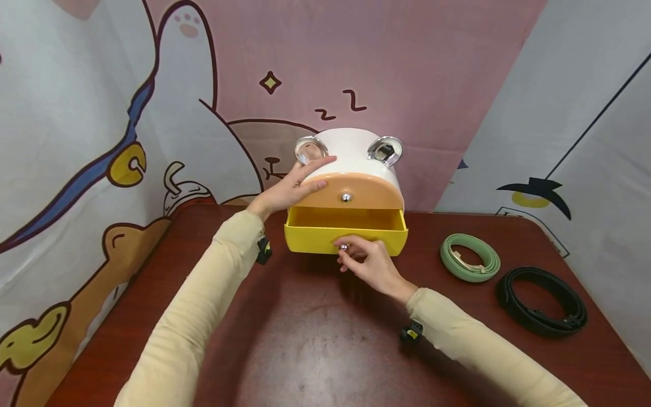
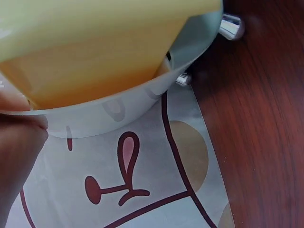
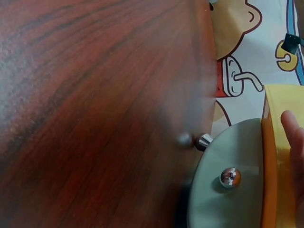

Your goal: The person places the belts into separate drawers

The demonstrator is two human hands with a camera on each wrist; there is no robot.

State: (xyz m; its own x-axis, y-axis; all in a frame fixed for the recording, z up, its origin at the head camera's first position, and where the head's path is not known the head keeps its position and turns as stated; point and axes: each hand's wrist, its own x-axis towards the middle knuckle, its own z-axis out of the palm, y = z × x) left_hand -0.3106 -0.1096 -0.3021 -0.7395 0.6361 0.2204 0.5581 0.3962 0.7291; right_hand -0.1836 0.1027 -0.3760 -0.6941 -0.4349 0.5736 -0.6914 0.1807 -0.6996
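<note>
A small rounded cabinet point(image 1: 346, 144), white on top with two silver ears, stands at the back of the table. Its yellow drawer point(image 1: 310, 240) is pulled partway out beneath an orange front point(image 1: 373, 195) with a silver knob. My right hand point(image 1: 376, 265) pinches the yellow drawer's round silver knob point(image 1: 344, 247) between thumb and fingers. My left hand point(image 1: 287, 192) rests on the cabinet's upper left side, fingers extended. Below the yellow drawer, the right wrist view shows a grey-green front point(image 3: 237, 142) with its own silver knob point(image 3: 230, 178) and a silver foot point(image 3: 203, 142).
To the right on the dark red-brown table point(image 1: 315, 345) lie a coiled green belt point(image 1: 470, 274) with a gold-coloured buckle and a coiled black belt point(image 1: 539, 326). A cartoon-printed cloth point(image 1: 407, 62) hangs behind the cabinet and along the sides.
</note>
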